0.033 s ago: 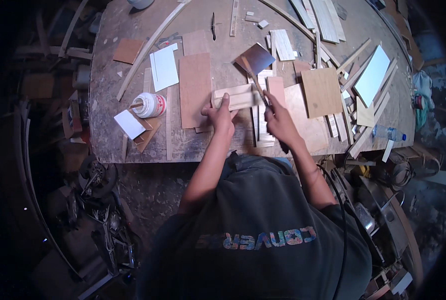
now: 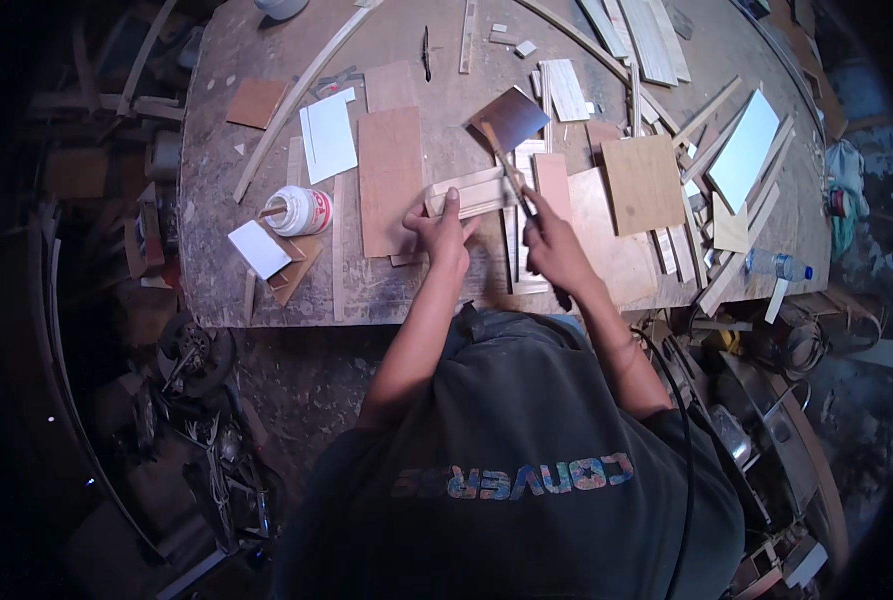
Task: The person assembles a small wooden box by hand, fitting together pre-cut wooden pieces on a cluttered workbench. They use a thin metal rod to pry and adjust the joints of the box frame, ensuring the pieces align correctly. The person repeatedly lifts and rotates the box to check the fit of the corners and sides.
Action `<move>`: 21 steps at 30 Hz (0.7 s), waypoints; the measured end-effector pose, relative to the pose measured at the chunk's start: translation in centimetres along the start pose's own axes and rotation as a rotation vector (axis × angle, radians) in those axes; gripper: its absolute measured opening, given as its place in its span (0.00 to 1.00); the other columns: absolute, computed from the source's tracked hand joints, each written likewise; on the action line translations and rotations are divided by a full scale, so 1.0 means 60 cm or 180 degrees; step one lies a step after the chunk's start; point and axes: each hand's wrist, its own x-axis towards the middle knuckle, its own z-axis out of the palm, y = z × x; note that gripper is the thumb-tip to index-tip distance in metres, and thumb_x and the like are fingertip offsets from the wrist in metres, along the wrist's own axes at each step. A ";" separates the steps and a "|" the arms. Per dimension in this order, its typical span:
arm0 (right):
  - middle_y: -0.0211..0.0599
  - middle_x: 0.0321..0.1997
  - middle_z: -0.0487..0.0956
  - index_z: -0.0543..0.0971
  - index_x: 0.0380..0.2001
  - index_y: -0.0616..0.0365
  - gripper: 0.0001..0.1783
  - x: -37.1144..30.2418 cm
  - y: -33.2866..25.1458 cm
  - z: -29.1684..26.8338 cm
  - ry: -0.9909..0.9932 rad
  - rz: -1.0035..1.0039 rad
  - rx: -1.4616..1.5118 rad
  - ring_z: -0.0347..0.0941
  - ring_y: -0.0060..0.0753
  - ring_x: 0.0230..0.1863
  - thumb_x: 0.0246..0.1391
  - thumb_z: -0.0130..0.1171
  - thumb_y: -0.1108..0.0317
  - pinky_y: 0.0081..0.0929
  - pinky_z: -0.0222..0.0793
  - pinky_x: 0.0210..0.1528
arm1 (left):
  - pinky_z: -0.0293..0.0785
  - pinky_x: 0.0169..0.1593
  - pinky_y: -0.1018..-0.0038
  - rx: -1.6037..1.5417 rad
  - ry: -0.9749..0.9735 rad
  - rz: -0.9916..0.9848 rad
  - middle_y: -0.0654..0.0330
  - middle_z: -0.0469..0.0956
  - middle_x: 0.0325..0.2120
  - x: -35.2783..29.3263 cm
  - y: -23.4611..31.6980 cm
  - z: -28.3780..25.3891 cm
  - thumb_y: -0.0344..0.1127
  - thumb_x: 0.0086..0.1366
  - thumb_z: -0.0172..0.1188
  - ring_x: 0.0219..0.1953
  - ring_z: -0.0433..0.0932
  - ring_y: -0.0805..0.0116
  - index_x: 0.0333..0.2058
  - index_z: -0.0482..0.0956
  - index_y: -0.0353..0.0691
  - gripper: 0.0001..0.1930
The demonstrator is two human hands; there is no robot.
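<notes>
My left hand [image 2: 441, 232] is closed on a pale wooden piece [image 2: 475, 190] with raised edges, shaped like a shallow frame or tray, its thumb resting on top. My right hand [image 2: 559, 245] wraps round a long, thin tool [image 2: 516, 176] with a brownish upper part and a dark lower end; its exact kind is hard to make out. The tool crosses the right end of the wooden piece and seems to touch it. Beyond its tip lies a dark, glossy square panel [image 2: 510, 118]. Under and beside the hands are pale wood strips [image 2: 528, 270].
At the left of the worktable [image 2: 367, 300] stands an open white glue tub [image 2: 302, 211] with a stick in it, beside a small white board [image 2: 259, 249]. A brown panel [image 2: 389, 180] lies left of the hands. Plywood [image 2: 645, 185], offcuts and a plastic bottle [image 2: 779, 266] are at the right.
My right hand has shifted slightly left and nearer me, and the tool's tip has dropped a little. The left hand and wooden piece have hardly moved.
</notes>
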 end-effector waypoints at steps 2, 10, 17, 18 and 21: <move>0.52 0.25 0.76 0.63 0.68 0.59 0.30 -0.011 0.000 0.025 0.0004 0.0171 0.0038 0.77 0.47 0.24 0.61 0.45 0.76 0.43 0.73 0.31 | 0.84 0.48 0.57 0.0461 -0.0329 0.0221 0.49 0.68 0.57 0.002 -0.010 -0.022 0.36 0.67 0.65 0.56 0.74 0.56 0.61 0.53 0.39 0.33; 0.69 0.33 0.79 0.65 0.66 0.61 0.30 -0.018 -0.017 0.079 0.0122 0.0007 -0.0303 0.78 0.69 0.37 0.58 0.47 0.74 0.55 0.73 0.43 | 0.68 0.62 0.57 0.3264 -0.1523 0.2498 0.42 0.72 0.55 0.084 -0.038 -0.156 0.39 0.58 0.73 0.58 0.72 0.44 0.62 0.63 0.38 0.37; 0.65 0.34 0.80 0.65 0.68 0.53 0.30 -0.027 -0.060 0.089 -0.0152 0.0001 -0.0536 0.79 0.65 0.37 0.61 0.47 0.73 0.50 0.73 0.42 | 0.71 0.57 0.50 0.3078 -0.0902 0.2960 0.42 0.72 0.54 0.073 -0.061 -0.129 0.40 0.56 0.72 0.57 0.72 0.40 0.55 0.64 0.36 0.33; 0.64 0.33 0.80 0.65 0.68 0.52 0.31 -0.027 -0.051 0.093 -0.0145 -0.0071 -0.0602 0.78 0.65 0.36 0.60 0.47 0.74 0.50 0.73 0.42 | 0.71 0.56 0.50 0.3211 -0.0905 0.2876 0.42 0.72 0.53 0.064 -0.054 -0.120 0.40 0.56 0.72 0.56 0.72 0.39 0.54 0.64 0.36 0.32; 0.62 0.32 0.80 0.65 0.69 0.51 0.33 -0.029 -0.031 0.102 -0.0187 -0.0168 -0.0811 0.78 0.65 0.34 0.58 0.48 0.75 0.53 0.71 0.41 | 0.72 0.53 0.48 0.3434 -0.0880 0.2679 0.40 0.73 0.51 0.062 -0.060 -0.099 0.39 0.56 0.71 0.54 0.73 0.37 0.53 0.64 0.35 0.31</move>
